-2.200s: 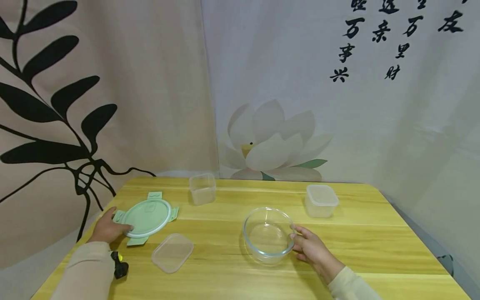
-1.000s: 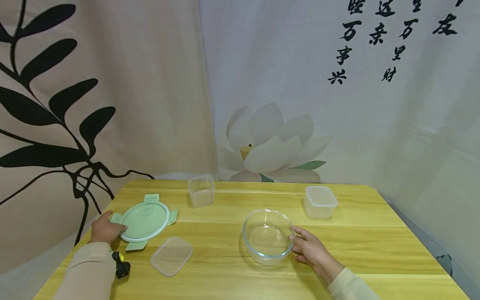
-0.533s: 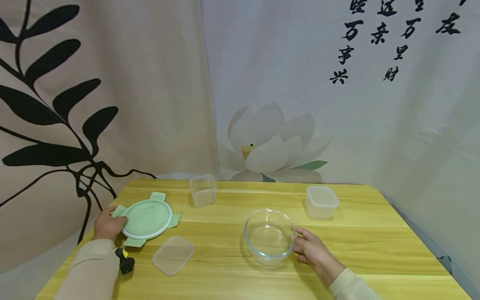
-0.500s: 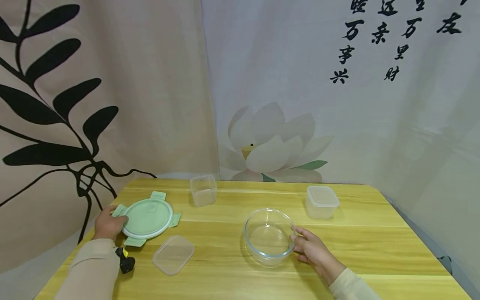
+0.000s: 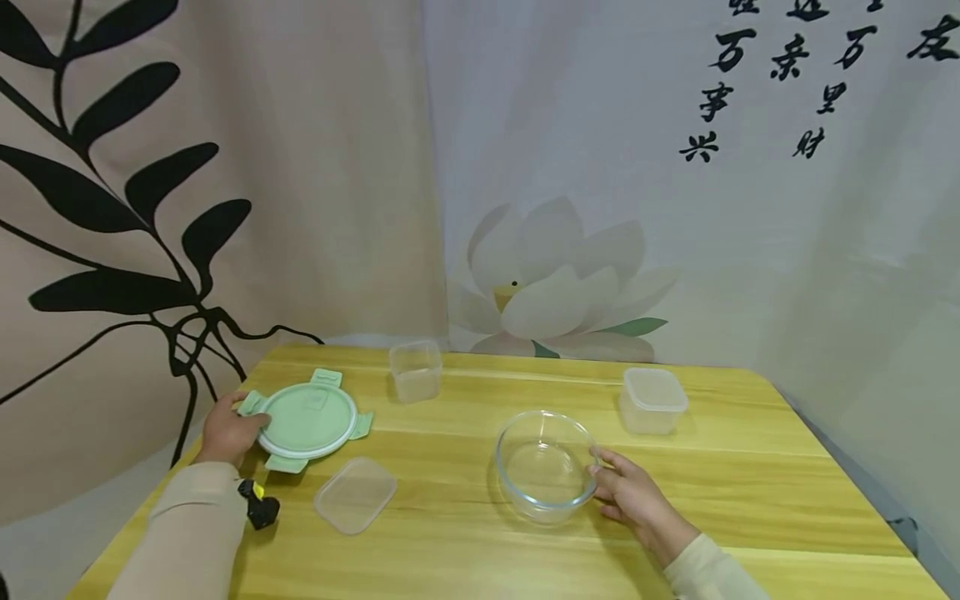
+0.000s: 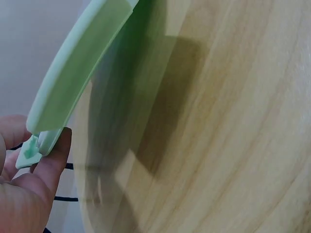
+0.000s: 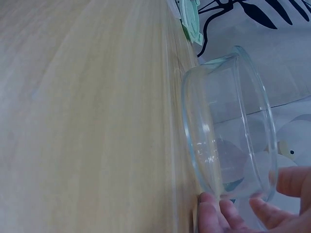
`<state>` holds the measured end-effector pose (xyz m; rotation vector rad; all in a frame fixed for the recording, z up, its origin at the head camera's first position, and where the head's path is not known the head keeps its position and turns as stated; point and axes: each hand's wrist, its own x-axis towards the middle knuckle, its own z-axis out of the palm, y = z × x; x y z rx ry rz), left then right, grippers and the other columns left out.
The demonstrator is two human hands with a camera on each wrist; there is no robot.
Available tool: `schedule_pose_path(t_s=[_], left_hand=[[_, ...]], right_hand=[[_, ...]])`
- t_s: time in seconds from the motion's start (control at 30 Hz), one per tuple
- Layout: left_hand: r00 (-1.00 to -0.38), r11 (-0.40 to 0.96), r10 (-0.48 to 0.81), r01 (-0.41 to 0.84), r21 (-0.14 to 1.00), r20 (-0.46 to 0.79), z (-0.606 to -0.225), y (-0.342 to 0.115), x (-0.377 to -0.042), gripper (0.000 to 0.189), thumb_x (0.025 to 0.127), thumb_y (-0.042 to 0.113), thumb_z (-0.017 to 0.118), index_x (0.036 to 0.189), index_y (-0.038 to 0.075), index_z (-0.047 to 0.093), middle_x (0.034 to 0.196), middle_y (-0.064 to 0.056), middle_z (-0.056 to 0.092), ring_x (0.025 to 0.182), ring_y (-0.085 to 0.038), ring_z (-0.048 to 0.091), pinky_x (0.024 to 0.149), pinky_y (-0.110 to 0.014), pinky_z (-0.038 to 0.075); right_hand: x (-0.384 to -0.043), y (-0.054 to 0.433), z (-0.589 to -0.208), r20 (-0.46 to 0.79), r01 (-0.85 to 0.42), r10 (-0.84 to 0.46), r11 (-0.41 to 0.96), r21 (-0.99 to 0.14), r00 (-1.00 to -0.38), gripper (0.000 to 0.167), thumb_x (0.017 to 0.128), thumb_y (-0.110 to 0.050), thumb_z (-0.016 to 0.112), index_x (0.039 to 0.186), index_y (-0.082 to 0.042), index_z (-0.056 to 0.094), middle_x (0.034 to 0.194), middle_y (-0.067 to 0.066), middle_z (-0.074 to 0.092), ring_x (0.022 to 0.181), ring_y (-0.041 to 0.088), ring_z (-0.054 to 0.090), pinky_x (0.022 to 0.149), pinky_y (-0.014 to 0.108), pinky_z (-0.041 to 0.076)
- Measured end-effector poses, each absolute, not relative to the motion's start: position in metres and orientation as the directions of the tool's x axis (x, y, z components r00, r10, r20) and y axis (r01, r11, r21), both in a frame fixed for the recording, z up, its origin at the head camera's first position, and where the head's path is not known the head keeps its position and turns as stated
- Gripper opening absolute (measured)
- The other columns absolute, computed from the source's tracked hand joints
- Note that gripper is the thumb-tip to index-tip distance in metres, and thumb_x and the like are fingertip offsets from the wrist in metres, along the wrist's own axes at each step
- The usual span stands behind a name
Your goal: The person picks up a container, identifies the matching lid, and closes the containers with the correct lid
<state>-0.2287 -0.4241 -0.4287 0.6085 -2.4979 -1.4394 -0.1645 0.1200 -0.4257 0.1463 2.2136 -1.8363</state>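
On the left side in the head view, my left hand point(image 5: 231, 427) grips the left edge of a round green snap-lock lid point(image 5: 311, 419), thumb on top near one flap. In the left wrist view, the lid point(image 6: 77, 68) stands clear of the wood with its shadow beneath, and the fingers point(image 6: 51, 167) curl under its edge. My right hand point(image 5: 637, 500) holds a round clear glass bowl point(image 5: 546, 492) by its right side. The right wrist view shows the thumb at the bowl's point(image 7: 228, 126) rim and the other fingers along its wall. Nothing is visible inside the bowl.
A flat translucent square lid point(image 5: 356, 495) lies near the green one. Behind stand an uncovered clear square container point(image 5: 416, 373) and, at right, a lidded one point(image 5: 652, 402). The wooden table point(image 5: 450, 558) ends at a printed curtain point(image 5: 360, 167). A small black device point(image 5: 259, 505) sits at the left wrist.
My left hand's thumb has shifted up along the green lid's left side, toward the flap. The head view has swung slightly. My right hand and the bowl stay put.
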Motion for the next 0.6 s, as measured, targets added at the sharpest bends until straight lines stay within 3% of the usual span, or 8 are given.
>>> schedule_pose_path(t_s=[0.27,0.6], left_hand=[[-0.913,0.333,-0.4,-0.22,0.917,-0.074,-0.417,-0.42,-0.226,0.071,0.093,0.0,0.049,0.151,-0.006,0.009,0.147,-0.038,0.023,0.131,-0.049,0.033,0.104,-0.052,0.038],[-0.927,0.41,-0.376,-0.162,0.898,0.005,-0.407,-0.418,-0.223,0.068,0.094,0.003,0.052,0.151,-0.006,0.014,0.143,-0.037,0.029,0.126,-0.05,0.038,0.099,-0.052,0.042]], right_hand=[[-0.163,0.12,-0.425,-0.254,0.234,-0.086,0.194,-0.953,-0.963,0.053,0.101,-0.02,0.047,0.147,0.0,0.032,0.142,0.03,0.041,0.107,0.03,0.062,0.079,0.037,0.049],[-0.163,0.12,-0.427,-0.259,0.24,-0.078,0.196,-0.951,-0.963,0.053,0.101,-0.021,0.048,0.147,-0.001,0.033,0.141,0.028,0.043,0.103,0.025,0.062,0.078,0.036,0.049]])
